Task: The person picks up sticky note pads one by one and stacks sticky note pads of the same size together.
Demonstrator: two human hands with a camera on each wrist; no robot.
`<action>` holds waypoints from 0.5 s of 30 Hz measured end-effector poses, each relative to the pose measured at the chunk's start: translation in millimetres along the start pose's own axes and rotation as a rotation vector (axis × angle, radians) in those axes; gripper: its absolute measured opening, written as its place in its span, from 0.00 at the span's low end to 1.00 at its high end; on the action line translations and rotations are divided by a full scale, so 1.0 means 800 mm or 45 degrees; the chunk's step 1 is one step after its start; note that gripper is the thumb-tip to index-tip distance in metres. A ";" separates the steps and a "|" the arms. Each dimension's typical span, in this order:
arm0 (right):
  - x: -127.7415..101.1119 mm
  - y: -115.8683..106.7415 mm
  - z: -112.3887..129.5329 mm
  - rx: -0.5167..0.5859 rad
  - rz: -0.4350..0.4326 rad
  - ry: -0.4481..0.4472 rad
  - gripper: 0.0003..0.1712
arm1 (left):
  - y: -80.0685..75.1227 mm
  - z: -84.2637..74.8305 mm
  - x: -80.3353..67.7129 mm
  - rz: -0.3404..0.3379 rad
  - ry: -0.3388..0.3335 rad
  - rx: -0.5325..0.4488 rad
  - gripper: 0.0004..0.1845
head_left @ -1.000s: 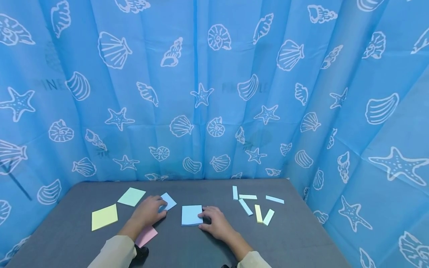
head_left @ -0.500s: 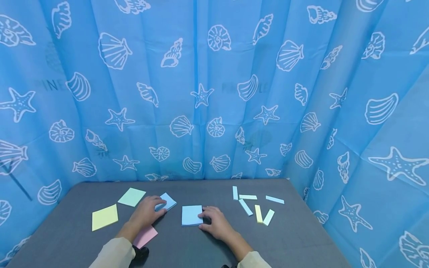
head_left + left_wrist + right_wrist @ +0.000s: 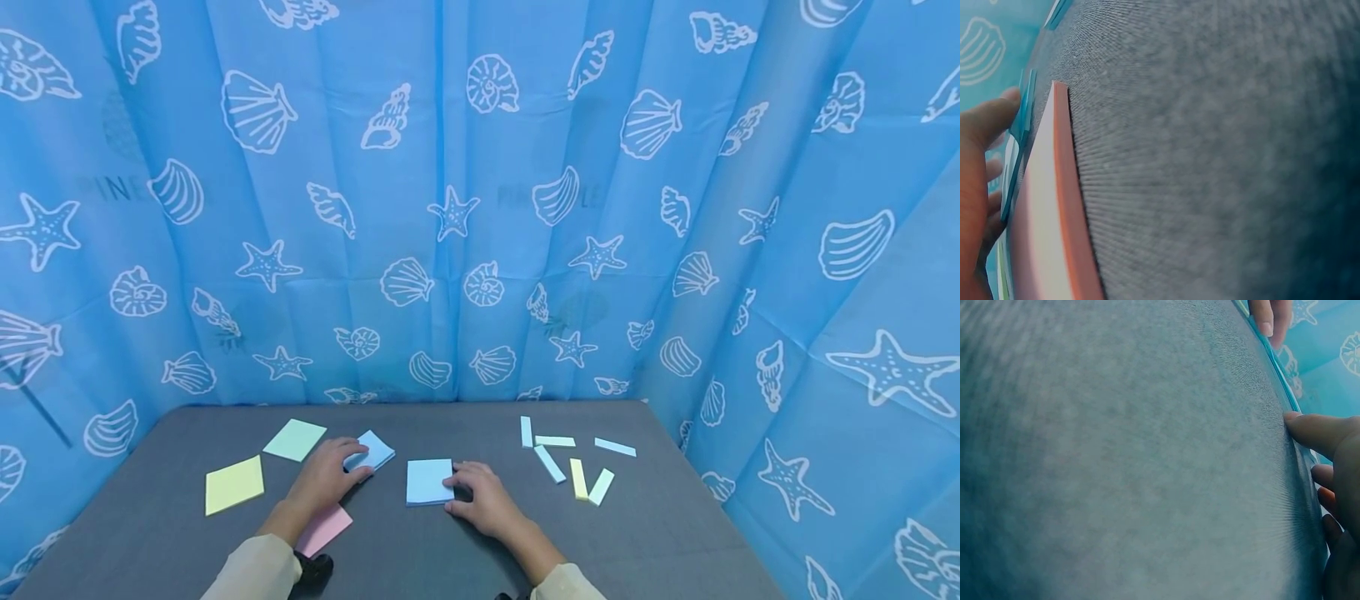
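My left hand holds a light blue sticky note pad, which lies turned at an angle. In the left wrist view, the thumb touches this blue pad, whose layers stand slightly apart. Another blue sticky note pad lies squarely in the middle of the table. At its right edge, my right hand grips it, thumb near the lower corner. A pink sticky note pad sits partly hidden under the left wrist. The undersides of both blue pads are hidden.
Green and yellow sticky note pads lie at the left. Several narrow sticky strips in blue, green and yellow are scattered at the right. A blue shell-print curtain hangs behind the grey table.
My left hand has drawn back slightly to the left, baring more of the angled blue pad, whose layers now show apart at the right corner. The right hand stays put.
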State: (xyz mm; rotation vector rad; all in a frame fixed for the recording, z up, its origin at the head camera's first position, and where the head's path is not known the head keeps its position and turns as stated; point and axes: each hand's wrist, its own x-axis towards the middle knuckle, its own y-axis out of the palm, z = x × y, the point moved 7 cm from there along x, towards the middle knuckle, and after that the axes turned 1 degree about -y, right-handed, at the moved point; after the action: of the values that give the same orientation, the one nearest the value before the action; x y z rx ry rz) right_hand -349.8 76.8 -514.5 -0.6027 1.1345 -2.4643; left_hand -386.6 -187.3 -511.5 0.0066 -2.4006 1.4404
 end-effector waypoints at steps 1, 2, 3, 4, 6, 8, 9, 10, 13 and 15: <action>0.000 0.000 0.000 0.001 0.000 0.003 0.18 | 0.000 0.000 0.000 0.003 -0.001 -0.001 0.22; 0.000 0.000 0.000 0.000 0.000 0.005 0.18 | 0.001 -0.001 0.000 0.004 0.003 0.000 0.22; 0.000 0.000 0.000 -0.001 -0.001 0.005 0.18 | 0.001 -0.001 0.000 0.007 0.008 0.001 0.23; 0.000 -0.001 0.000 -0.002 -0.001 0.005 0.18 | 0.001 -0.001 -0.001 0.010 0.001 0.000 0.24; -0.001 -0.001 0.000 -0.001 -0.002 0.006 0.18 | 0.000 0.000 -0.001 0.005 -0.013 0.016 0.25; -0.001 -0.001 0.000 0.002 -0.001 0.010 0.18 | -0.002 0.000 -0.002 -0.020 -0.018 0.057 0.27; -0.001 -0.001 0.000 0.004 -0.001 0.011 0.18 | -0.004 0.001 -0.003 -0.033 -0.028 0.079 0.28; -0.001 -0.001 0.000 0.007 0.000 0.014 0.18 | -0.006 0.001 -0.004 -0.046 -0.040 0.106 0.29; 0.000 -0.001 0.000 0.006 0.005 0.016 0.18 | -0.012 0.003 -0.006 -0.071 -0.075 0.182 0.33; 0.001 0.000 -0.001 0.003 0.006 0.013 0.18 | -0.014 0.004 -0.008 -0.063 -0.119 0.205 0.35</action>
State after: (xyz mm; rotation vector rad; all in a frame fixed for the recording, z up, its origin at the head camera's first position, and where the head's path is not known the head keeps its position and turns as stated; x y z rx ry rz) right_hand -350.8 77.0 -514.7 -0.5865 1.1357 -2.4671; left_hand -379.7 -196.7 -504.9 0.1742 -2.3322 1.6398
